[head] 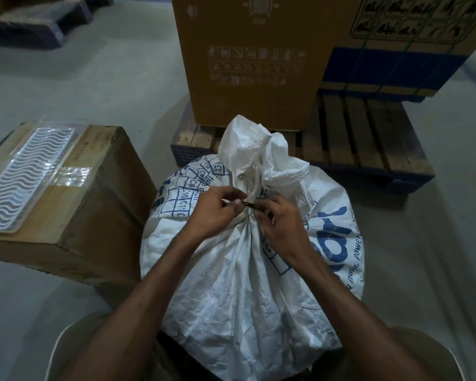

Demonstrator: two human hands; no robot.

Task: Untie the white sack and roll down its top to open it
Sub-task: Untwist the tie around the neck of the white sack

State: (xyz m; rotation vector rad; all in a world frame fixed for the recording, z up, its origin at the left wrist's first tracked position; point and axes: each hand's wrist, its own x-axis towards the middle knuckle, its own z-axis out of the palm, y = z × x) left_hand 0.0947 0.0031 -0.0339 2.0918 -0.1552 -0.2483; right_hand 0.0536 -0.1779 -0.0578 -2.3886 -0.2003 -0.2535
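Between your knees a white sack (248, 284) stands upright, its gathered neck pointing up and away, its base cut off. Your left hand (213, 213) and right hand (279, 221) pinch a small dark tie (249, 205) at the neck; the knot is hard to make out. Beyond stands a cardboard box (248, 61).
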